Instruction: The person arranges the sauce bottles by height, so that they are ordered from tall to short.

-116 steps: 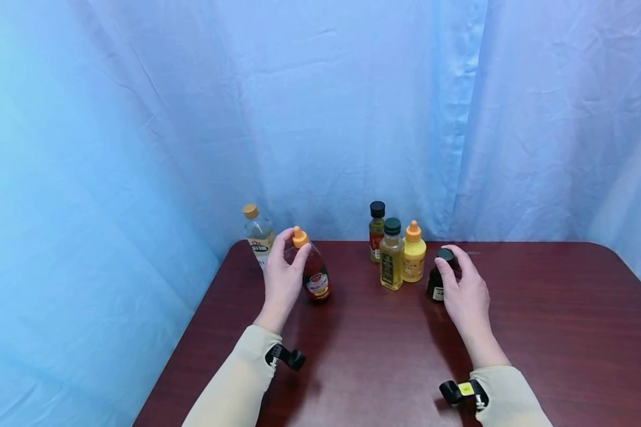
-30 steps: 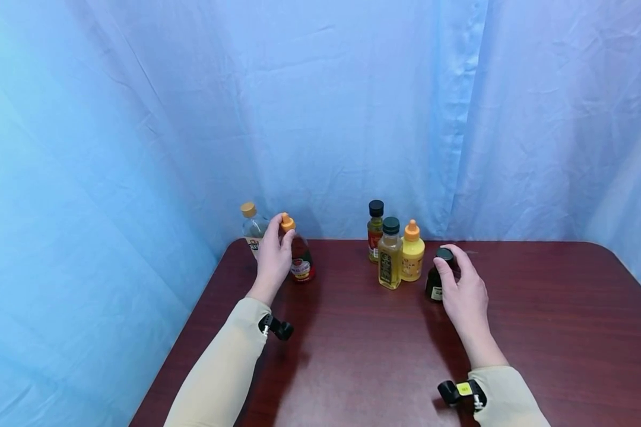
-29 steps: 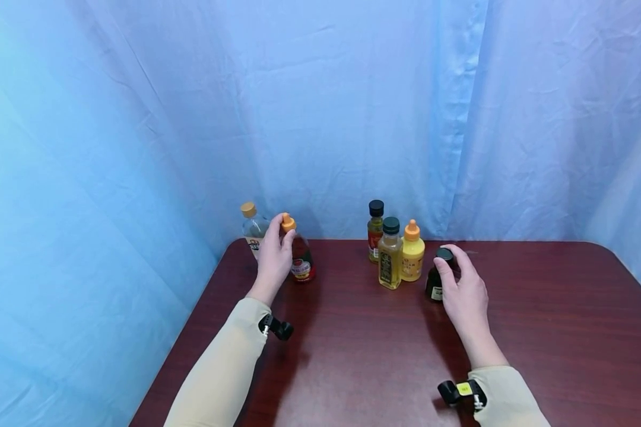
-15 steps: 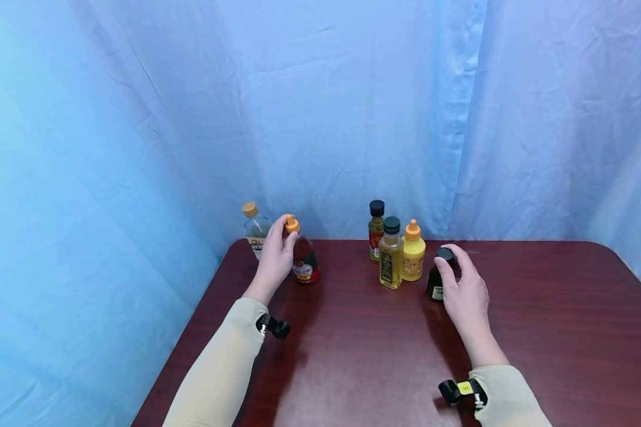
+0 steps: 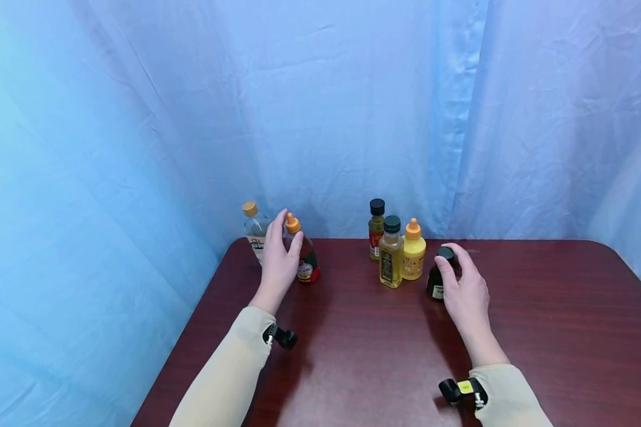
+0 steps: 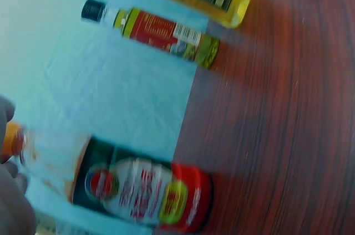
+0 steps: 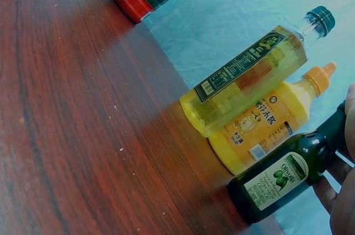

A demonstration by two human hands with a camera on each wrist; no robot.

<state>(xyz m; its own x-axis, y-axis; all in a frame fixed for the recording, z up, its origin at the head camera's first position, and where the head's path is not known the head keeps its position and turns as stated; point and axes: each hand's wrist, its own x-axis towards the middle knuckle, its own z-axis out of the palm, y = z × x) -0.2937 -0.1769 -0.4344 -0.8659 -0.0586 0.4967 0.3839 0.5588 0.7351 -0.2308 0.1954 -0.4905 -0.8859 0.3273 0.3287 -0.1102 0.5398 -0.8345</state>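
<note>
My left hand [image 5: 279, 264] is at the orange cap of a sauce squeeze bottle [image 5: 307, 265] with a red-and-green label. The index finger is straight and the thumb stands apart from it, with the cap between them. In the left wrist view the sauce bottle's clear upper part and label show, with fingertips [image 6: 14, 190] by the cap. My right hand [image 5: 466, 290] grips a small dark olive oil bottle [image 7: 272, 179] by its neck and cap. This bottle stands on the table, at the right end of the group.
Behind the left hand stands a clear bottle [image 5: 256, 228] with a tan cap. Between the hands are a green-capped oil bottle [image 5: 391, 261], a yellow squeeze bottle [image 5: 413, 258] and a black-capped bottle [image 5: 375, 237]. A blue curtain [image 5: 320, 118] hangs behind the dark red table [image 5: 352, 356].
The sauce bottle moved back and left, then slightly right, with my left hand at its cap. Since half a second ago the left fingers have spread from the cap. The right hand has kept still.
</note>
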